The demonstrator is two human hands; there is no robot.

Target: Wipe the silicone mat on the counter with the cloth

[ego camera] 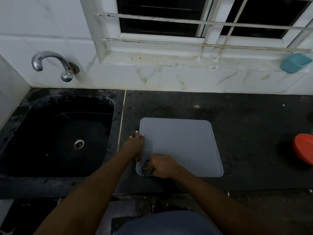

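Observation:
A grey ribbed silicone mat (184,143) lies flat on the dark counter (245,126), just right of the sink. My right hand (163,165) is closed on a bunched black-and-white checked cloth (147,170) and presses it onto the mat's near left corner. My left hand (135,145) rests on the mat's left edge, fingers spread flat and holding nothing. Most of the cloth is hidden under my right hand.
A black sink (64,133) with a metal drain sits at left, under a chrome tap (52,64) on the wall. A red bowl (304,150) stands at the counter's right edge. A teal soap dish (295,62) sits on the window ledge.

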